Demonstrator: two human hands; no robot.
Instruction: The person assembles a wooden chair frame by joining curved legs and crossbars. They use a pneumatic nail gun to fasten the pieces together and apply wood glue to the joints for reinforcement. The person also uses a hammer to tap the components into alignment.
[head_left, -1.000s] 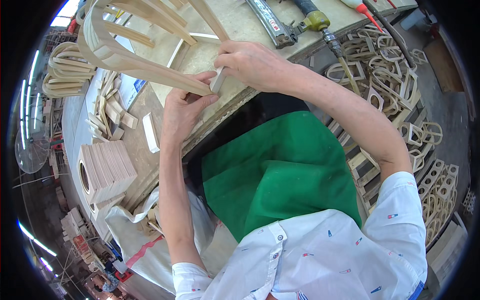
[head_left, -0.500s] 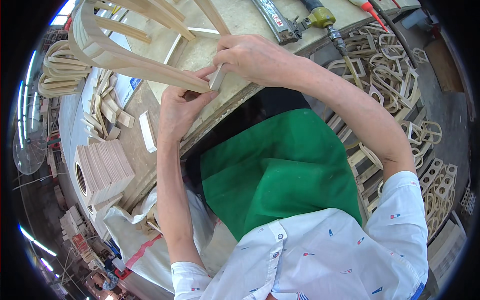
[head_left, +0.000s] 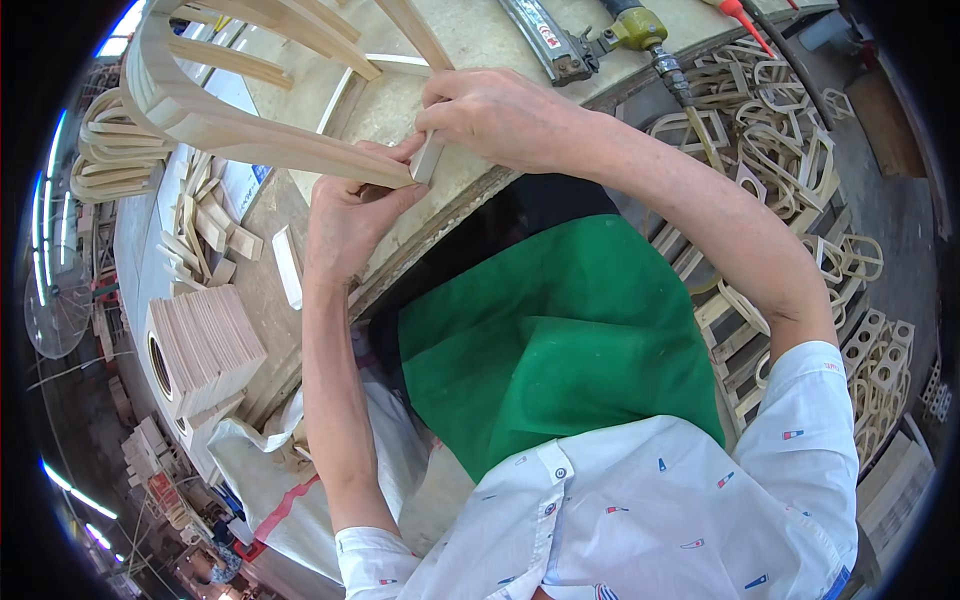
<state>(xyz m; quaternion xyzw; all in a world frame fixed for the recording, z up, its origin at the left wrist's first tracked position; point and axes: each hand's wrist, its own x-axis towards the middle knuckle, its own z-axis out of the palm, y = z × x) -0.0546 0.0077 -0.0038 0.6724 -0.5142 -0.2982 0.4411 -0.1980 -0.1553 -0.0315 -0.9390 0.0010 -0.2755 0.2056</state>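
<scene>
A curved, laminated wooden frame (head_left: 270,140) stands on the workbench (head_left: 395,112), its long side reaching toward me. My left hand (head_left: 350,220) is closed around the near end of that side, thumb in front and fingers behind it. A short pale wood strip (head_left: 428,158) meets this end at an angle. My right hand (head_left: 490,115) grips the strip from its far side, close to another upright leg (head_left: 415,35) of the frame. Part of the left fingers is hidden behind the wood.
A pneumatic nail gun (head_left: 550,40) lies at the bench's far edge, beside a red-tipped tool (head_left: 740,18). Left of my arm are a loose wood block (head_left: 288,265), a heap of offcuts (head_left: 210,225) and stacked plywood panels (head_left: 215,340). Many bent wooden loops (head_left: 790,130) fill the right side.
The frame and my left hand sit slightly farther left in view, and the strip has shifted left with my right hand. Both hands keep their hold.
</scene>
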